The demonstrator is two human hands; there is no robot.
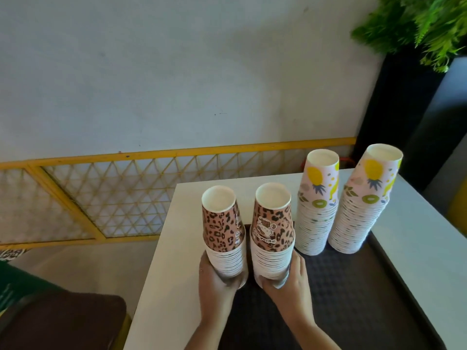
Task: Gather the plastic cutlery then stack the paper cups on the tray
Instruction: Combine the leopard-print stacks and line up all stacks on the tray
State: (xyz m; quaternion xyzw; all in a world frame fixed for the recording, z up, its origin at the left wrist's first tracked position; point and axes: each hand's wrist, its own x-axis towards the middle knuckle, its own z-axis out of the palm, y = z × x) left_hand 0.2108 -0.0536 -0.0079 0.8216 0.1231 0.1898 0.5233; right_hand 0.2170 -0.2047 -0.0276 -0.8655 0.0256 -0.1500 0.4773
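Observation:
Two stacks of upside-down paper cups with leopard print stand side by side at the near left of the dark textured tray (353, 286). My left hand (214, 276) grips the base of the left leopard stack (223, 233). My right hand (290, 279) grips the base of the right leopard stack (273, 231). Behind them to the right, two taller stacks with pineapple and kiwi print stand upside down on the tray: the left fruit stack (317, 205) and the right fruit stack (364, 200). No plastic cutlery is in view.
The tray lies on a white table (164, 274) whose left edge drops to the floor. A yellow lattice panel (113, 193) leans on the wall behind. A brown cushion (58, 322) is at the lower left. A green plant (417, 24) in a dark planter is at the upper right.

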